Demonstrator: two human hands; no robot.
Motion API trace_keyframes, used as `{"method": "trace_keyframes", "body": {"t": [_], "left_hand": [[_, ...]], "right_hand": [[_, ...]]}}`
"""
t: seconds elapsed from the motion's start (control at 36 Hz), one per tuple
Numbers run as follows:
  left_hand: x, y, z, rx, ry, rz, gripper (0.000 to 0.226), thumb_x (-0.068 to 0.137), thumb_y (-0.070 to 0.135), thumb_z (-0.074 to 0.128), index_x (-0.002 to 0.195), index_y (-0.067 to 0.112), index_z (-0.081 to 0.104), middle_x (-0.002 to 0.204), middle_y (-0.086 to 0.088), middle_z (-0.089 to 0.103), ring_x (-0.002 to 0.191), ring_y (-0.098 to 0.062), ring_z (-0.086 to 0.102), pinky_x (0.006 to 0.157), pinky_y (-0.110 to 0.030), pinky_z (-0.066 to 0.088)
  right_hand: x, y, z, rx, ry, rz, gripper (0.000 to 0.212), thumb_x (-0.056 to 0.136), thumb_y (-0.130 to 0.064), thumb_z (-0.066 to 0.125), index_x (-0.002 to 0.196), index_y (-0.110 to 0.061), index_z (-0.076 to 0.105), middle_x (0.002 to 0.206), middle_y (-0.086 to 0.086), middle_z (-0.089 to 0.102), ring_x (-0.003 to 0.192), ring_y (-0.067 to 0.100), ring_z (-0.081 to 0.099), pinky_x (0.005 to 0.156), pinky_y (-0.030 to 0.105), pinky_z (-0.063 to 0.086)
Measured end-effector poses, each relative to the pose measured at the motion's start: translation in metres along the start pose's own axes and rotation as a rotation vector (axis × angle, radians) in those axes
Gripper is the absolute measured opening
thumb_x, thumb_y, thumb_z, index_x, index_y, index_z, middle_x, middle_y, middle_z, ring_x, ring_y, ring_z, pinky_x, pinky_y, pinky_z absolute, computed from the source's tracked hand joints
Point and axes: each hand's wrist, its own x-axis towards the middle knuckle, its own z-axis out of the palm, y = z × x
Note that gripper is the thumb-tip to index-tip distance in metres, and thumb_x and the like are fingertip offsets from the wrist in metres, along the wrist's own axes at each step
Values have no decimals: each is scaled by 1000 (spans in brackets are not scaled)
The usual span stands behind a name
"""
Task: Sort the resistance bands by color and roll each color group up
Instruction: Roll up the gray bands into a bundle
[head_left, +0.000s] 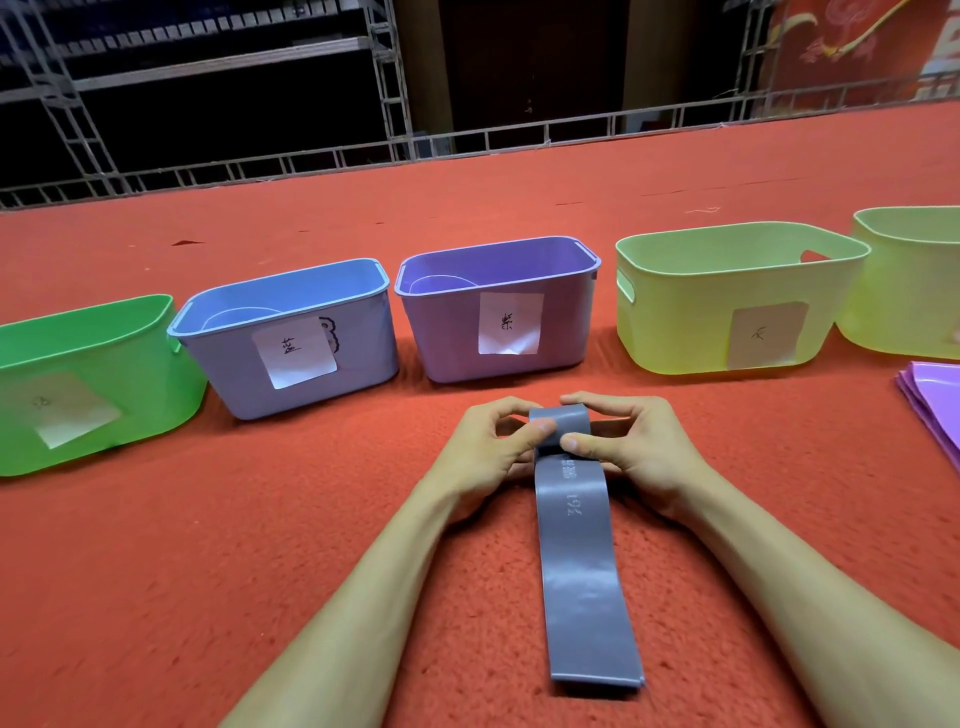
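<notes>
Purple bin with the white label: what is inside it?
Inside the purple bin, a curved purple edge shows above the front wall, possibly a band. The wall hides the rest and the bin's floor.

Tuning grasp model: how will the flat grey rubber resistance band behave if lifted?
Likely floppy: the grey rubber band lies limp and flat on the red carpet. Probably light, being thin. The roll may spring open once the left hand and right hand let go.
</notes>
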Motion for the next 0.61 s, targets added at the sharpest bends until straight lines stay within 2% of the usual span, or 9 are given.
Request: {"method": "trace_keyframes", "body": {"t": [0.08, 0.19, 0.31, 0.47, 0.53, 0.58, 0.61], "left_hand": [[-1, 0, -1, -41, 6, 1, 15, 93, 8, 60, 107, 4, 62, 86, -8, 65, 64, -11, 64, 63, -22, 54], [-2, 2, -1, -47, 4, 11, 16, 90, 6, 64, 107, 6, 63, 95, -8, 67, 79, -19, 68, 69, -27, 56], [-3, 3, 0, 7, 33, 20, 17, 88, 7, 67, 105, 9, 64, 98, -9, 68, 79, -17, 67, 68, -29, 57], [-2, 3, 0, 122, 85, 78, 25, 83, 7, 73, 106, 14, 63, 106, -11, 66, 80, -20, 64, 68, -47, 58], [-3, 3, 0, 142, 87, 99, 26, 83, 7, 73, 106, 13, 63, 106, -11, 66, 79, -20, 64, 66, -49, 58], [-4, 4, 0, 164, 84, 115, 26, 83, 7, 73, 106, 13, 62, 107, -10, 65, 77, -16, 63, 60, -40, 58], [-4, 4, 0, 165, 81, 120, 27, 83, 6, 73, 106, 13, 62, 109, -10, 65, 76, -15, 63, 57, -35, 58]], "right_hand": [[1, 1, 0, -3, -6, 26, 50, 70, 6, 76, 115, -12, 66, 96, 16, 74, 84, 22, 70, 68, 28, 57], [1, 1, -2, 10, -17, 64, 55, 69, 8, 76, 119, -12, 63, 95, 18, 73, 83, 24, 70, 70, 28, 58], [0, 0, -2, 55, -42, 101, 50, 71, 8, 73, 118, -6, 63, 95, 18, 73, 80, 23, 71, 66, 27, 57], [1, -2, -2, 73, -84, 137, 51, 79, 8, 67, 126, -11, 58, 96, 19, 73, 81, 23, 72, 64, 25, 56], [0, -3, -2, 82, -95, 141, 51, 81, 8, 65, 128, -8, 56, 86, 15, 74, 71, 19, 71, 59, 22, 54], [-1, -6, -1, 133, -95, 156, 44, 86, 8, 59, 127, -5, 55, 63, 6, 69, 49, 10, 64, 48, 15, 48], [-1, -6, 0, 155, -91, 159, 41, 88, 6, 57, 127, -4, 54, 58, 4, 67, 43, 8, 60, 44, 14, 45]]}}
